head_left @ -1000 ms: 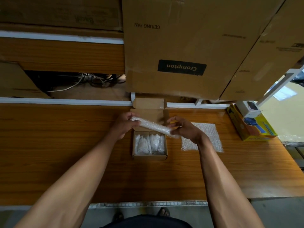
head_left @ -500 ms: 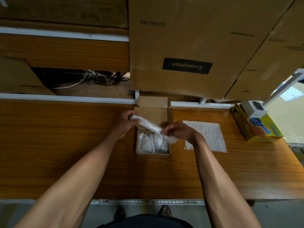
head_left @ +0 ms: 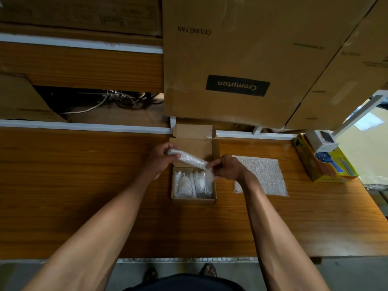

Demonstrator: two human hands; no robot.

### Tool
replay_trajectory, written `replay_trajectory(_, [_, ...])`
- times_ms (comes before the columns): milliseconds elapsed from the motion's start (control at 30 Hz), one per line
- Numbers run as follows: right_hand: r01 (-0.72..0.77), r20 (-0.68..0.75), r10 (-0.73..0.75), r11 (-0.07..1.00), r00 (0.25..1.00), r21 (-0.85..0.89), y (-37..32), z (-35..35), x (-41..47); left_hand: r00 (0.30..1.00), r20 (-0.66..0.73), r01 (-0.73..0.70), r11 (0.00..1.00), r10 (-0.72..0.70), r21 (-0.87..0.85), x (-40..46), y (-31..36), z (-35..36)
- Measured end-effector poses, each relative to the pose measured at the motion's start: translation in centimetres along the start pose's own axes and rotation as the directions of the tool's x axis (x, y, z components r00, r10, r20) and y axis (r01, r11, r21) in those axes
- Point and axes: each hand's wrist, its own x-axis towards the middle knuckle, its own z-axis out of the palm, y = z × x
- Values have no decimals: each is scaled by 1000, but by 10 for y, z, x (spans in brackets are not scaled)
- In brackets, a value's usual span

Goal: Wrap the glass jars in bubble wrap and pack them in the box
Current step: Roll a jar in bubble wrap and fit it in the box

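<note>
Head view — left hand (head_left: 160,160) and right hand (head_left: 227,169) grip a bubble-wrapped roll (head_left: 190,159) by its ends, fingers curled round it, above the open box (head_left: 193,200) — wrapped jars (head_left: 192,182) inside.

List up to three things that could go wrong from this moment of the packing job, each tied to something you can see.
1. The bundle is held only at its ends by the left hand and right hand, above the box; a slip could drop it onto the jars below.
2. The jars already seem to fill the box, so the bundle may not fit.
3. The wrap shows no tape, so it could loosen.
</note>
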Motion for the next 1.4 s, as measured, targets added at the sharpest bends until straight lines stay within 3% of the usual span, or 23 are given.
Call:
replay_trajectory(200, [28, -21, -30, 996, 999, -86, 4, -3, 4, 1000, 15, 11, 1000, -11, -9, 1, 0, 2])
replay_trajectory(300, [52, -98, -63, 993, 993, -110, 4, 0, 7, 999, 27, 25, 1000, -25, -3, 1, -5, 2])
replay_trajectory(533, [95, -188, -162, 942, 969, -322, 10, 21, 16, 998, 26, 49, 997, -51, 56, 4, -17, 5])
replay_trajectory(767, [99, -264, -179, 951, 948, -293, 13, 32, 22, 1000, 6, 5, 967, -7, 253, 6, -26, 6])
replay_trajectory(933, [171, -245, -278, 908, 929, -383, 12, 34, 30, 996, 40, -92, 889, 83, 448, 6, -27, 12])
replay_trajectory(1100, [111, -276, -275, 864, 921, -491, 12, 44, 31, 974, 93, -215, 724, 205, 656, 3, -34, 20])
replay_trajectory(1400, [75, -289, -306, 793, 907, -604, 12, 58, 27, 919, 165, -325, 452, 359, 831, -1, -49, 31])
